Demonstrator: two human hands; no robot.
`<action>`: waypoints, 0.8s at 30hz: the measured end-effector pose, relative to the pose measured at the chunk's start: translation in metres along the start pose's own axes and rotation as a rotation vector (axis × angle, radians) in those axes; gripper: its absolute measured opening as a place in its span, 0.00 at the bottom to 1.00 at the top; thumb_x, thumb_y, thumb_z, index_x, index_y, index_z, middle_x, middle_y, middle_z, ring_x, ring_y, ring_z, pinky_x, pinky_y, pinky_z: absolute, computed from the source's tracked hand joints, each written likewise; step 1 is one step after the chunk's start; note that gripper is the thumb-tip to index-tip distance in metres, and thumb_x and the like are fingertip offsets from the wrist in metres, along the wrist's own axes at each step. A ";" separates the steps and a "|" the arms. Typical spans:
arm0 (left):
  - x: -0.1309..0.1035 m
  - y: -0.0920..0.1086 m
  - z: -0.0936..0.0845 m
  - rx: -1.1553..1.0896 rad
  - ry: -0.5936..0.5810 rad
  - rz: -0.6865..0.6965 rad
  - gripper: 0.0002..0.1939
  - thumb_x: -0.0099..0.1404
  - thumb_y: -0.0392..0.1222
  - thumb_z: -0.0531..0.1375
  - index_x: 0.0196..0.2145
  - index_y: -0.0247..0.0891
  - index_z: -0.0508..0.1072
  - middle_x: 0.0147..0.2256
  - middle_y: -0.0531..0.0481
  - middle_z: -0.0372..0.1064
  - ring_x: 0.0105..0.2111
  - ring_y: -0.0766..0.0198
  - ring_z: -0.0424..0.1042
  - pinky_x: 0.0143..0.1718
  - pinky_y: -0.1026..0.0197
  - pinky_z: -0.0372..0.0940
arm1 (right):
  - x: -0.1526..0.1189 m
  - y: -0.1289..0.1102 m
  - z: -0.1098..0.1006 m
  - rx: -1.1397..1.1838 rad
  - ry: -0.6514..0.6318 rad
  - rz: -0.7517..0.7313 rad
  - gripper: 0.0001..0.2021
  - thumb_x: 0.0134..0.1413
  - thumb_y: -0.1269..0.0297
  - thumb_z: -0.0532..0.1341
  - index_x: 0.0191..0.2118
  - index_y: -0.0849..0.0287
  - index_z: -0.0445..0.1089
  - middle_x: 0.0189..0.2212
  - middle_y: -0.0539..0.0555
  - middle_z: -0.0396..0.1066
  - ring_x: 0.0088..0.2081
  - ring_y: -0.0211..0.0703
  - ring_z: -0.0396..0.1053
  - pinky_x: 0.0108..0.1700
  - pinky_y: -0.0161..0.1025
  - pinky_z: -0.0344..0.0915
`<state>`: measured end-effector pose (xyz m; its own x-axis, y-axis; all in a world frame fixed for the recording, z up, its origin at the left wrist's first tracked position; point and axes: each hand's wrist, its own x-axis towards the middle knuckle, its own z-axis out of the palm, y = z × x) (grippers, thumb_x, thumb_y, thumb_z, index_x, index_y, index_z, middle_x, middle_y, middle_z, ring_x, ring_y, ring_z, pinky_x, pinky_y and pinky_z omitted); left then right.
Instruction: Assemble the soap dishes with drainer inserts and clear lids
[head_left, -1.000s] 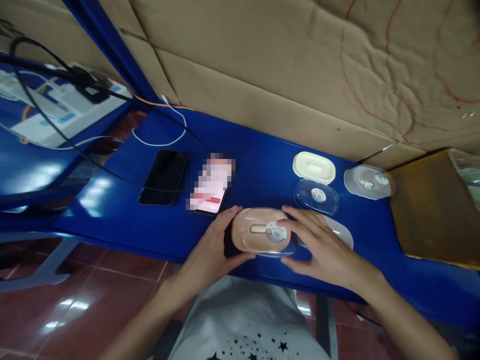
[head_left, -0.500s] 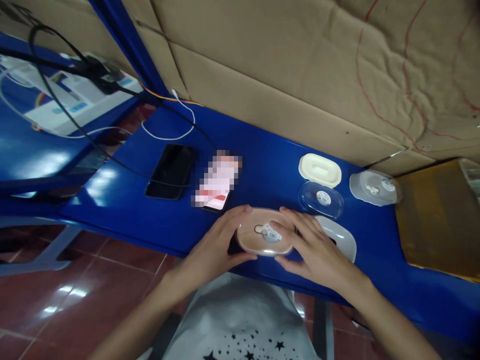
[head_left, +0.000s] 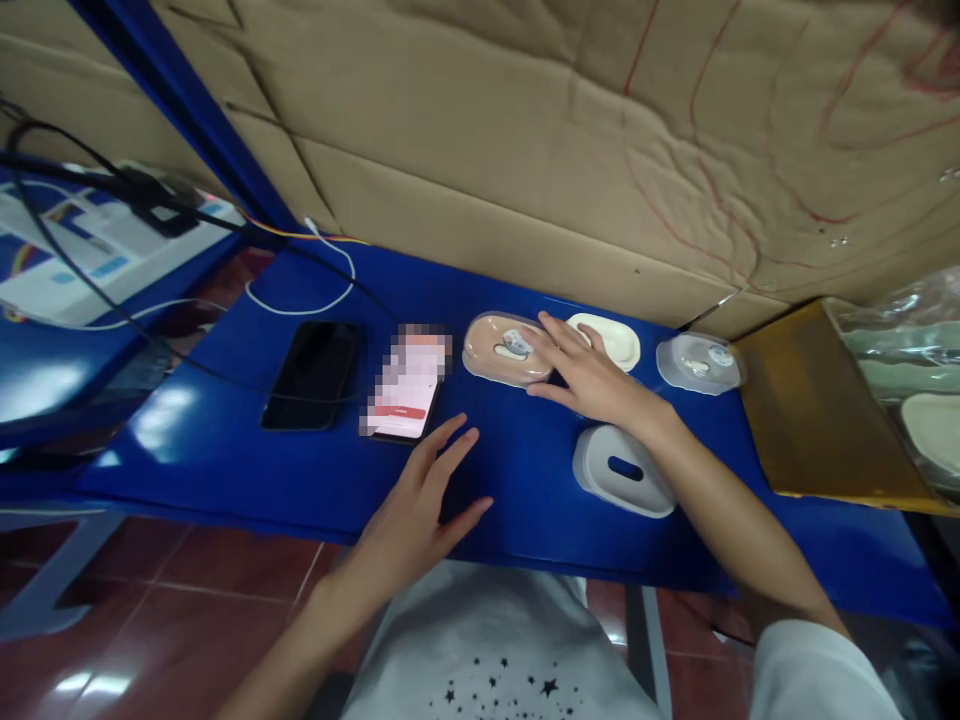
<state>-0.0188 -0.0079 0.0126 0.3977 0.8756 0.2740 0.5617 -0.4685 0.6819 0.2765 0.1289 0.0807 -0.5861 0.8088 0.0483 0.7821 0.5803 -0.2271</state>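
On the blue desk (head_left: 510, 535), the right hand (head_left: 596, 385) clasps the pink case (head_left: 486, 352); the left hand (head_left: 409, 510) is spread apart near a phone (head_left: 409, 415).

No text can be read. The round sticker (head_left: 517, 343) on the pink box (head_left: 484, 352) and the pale sticker (head_left: 721, 356) on the whitish box (head_left: 688, 368) carry print too small; the lit phone (head_left: 405, 385) is mostly pixelated, its red bar (head_left: 401, 412) illegible.
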 end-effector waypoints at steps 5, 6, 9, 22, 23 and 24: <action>0.010 0.017 0.000 0.083 -0.149 0.127 0.32 0.80 0.44 0.59 0.76 0.47 0.54 0.71 0.36 0.60 0.68 0.45 0.68 0.64 0.38 0.73 | -0.055 0.034 -0.027 0.127 0.200 0.109 0.27 0.76 0.51 0.59 0.75 0.45 0.61 0.74 0.59 0.62 0.75 0.60 0.60 0.74 0.65 0.57; 0.017 0.024 0.002 0.089 -0.214 0.189 0.31 0.80 0.44 0.59 0.75 0.46 0.56 0.71 0.36 0.60 0.69 0.45 0.67 0.65 0.39 0.73 | -0.071 0.042 -0.028 0.175 0.217 0.125 0.23 0.76 0.52 0.59 0.71 0.44 0.67 0.69 0.58 0.70 0.71 0.58 0.66 0.72 0.62 0.61; 0.049 0.047 0.018 0.101 -0.370 0.434 0.32 0.77 0.46 0.64 0.74 0.44 0.60 0.72 0.35 0.59 0.71 0.42 0.64 0.67 0.38 0.69 | -0.112 0.062 -0.022 0.292 0.239 0.174 0.19 0.74 0.52 0.62 0.65 0.45 0.72 0.64 0.57 0.75 0.66 0.55 0.72 0.70 0.59 0.66; 0.106 0.030 0.033 0.309 -0.377 0.673 0.31 0.73 0.52 0.68 0.68 0.41 0.68 0.67 0.36 0.67 0.64 0.42 0.70 0.64 0.41 0.65 | -0.142 0.070 0.010 0.226 0.127 0.249 0.29 0.70 0.46 0.64 0.71 0.43 0.61 0.74 0.60 0.60 0.75 0.60 0.59 0.72 0.67 0.60; 0.106 0.027 0.029 0.321 -0.365 0.661 0.31 0.74 0.52 0.68 0.68 0.41 0.67 0.68 0.36 0.67 0.63 0.42 0.71 0.63 0.40 0.66 | -0.144 0.071 0.008 0.223 0.125 0.261 0.29 0.70 0.46 0.65 0.70 0.43 0.62 0.75 0.60 0.60 0.75 0.61 0.59 0.72 0.67 0.60; 0.105 0.024 0.026 0.328 -0.359 0.648 0.31 0.74 0.52 0.68 0.68 0.41 0.67 0.68 0.36 0.66 0.63 0.41 0.71 0.63 0.40 0.66 | -0.147 0.071 0.006 0.217 0.125 0.281 0.28 0.69 0.46 0.66 0.69 0.44 0.63 0.75 0.60 0.59 0.75 0.62 0.59 0.72 0.68 0.60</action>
<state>0.0556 0.0701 0.0398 0.8946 0.3532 0.2736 0.3017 -0.9293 0.2131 0.4173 0.0510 0.0518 -0.3138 0.9469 0.0700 0.8378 0.3108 -0.4489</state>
